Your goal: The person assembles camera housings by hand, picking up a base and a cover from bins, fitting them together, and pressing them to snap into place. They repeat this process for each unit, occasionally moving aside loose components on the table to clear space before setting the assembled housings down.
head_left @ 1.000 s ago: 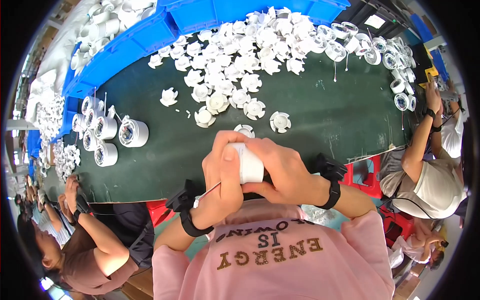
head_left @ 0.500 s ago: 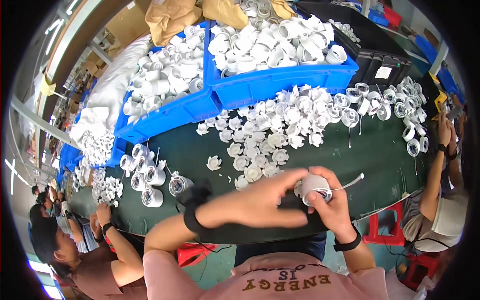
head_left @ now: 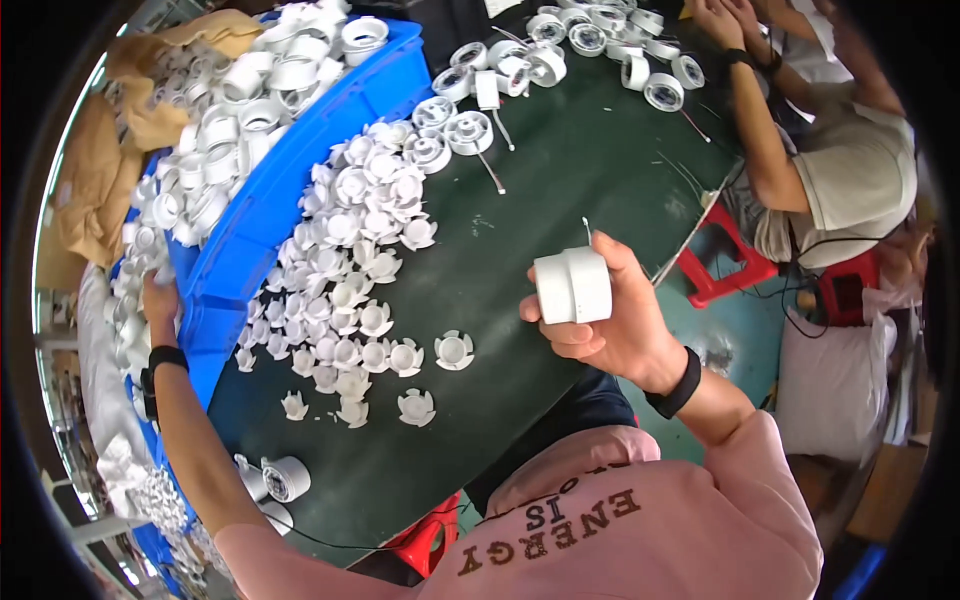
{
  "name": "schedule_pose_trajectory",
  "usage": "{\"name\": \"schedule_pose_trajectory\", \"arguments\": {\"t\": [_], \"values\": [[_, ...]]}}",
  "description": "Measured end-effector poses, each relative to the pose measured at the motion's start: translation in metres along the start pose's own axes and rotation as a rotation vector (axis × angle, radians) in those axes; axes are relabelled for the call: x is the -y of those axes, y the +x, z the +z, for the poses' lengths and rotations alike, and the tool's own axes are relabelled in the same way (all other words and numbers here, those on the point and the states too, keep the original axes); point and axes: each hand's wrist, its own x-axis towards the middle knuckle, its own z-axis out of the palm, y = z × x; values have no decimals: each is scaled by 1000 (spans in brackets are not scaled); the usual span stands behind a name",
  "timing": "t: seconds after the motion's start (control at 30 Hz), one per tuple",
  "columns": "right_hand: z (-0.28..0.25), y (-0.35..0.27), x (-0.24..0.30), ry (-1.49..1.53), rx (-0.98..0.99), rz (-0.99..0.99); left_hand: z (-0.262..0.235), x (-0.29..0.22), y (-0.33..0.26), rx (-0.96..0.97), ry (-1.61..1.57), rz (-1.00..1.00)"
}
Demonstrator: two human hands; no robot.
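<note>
A white stepped plastic housing [head_left: 574, 286], round with a thin wire rising behind it, sits in my right hand [head_left: 638, 325]. My right fingers and thumb are wrapped round it, above the table's near edge. My left arm stretches far to the left, and my left hand [head_left: 160, 306] is among white plastic cups [head_left: 130, 325] in the left blue bin [head_left: 212, 345]. Its fingertips are hidden, so whether it grips a cup is unclear. White petal-edged parts [head_left: 372, 205] lie in a heap between my hands, along the bin wall.
A second blue bin [head_left: 290, 165] heaped with white cups stands at the back left. Round white units with wires [head_left: 468, 132] lie at the back of the dark green table [head_left: 480, 270]. Several finished-looking cylinders [head_left: 287, 479] stand near my left elbow. Another person's arm [head_left: 765, 130] is at right, near a red stool [head_left: 715, 255].
My left hand has left the housing and reached into the left bin. My right hand still holds the housing, now raised and turned. The view has swung to the right.
</note>
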Motion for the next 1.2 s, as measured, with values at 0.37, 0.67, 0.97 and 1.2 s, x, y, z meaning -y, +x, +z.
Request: {"name": "schedule_pose_trajectory", "arguments": {"t": [0.37,0.67,0.97,1.2], "values": [[12,-9,-14,-864,-123,-150,-162,-210,-146,71,-1052,-5],[43,4,-54,-1015,234,-112,-233,-345,-349,901,-1889,-338],[35,1,-73,-1667,413,-544,-226,-373,-388,591,-1638,-420],[43,2,-78,-1742,539,-633,-225,-372,-399,437,-1563,-245]]}}
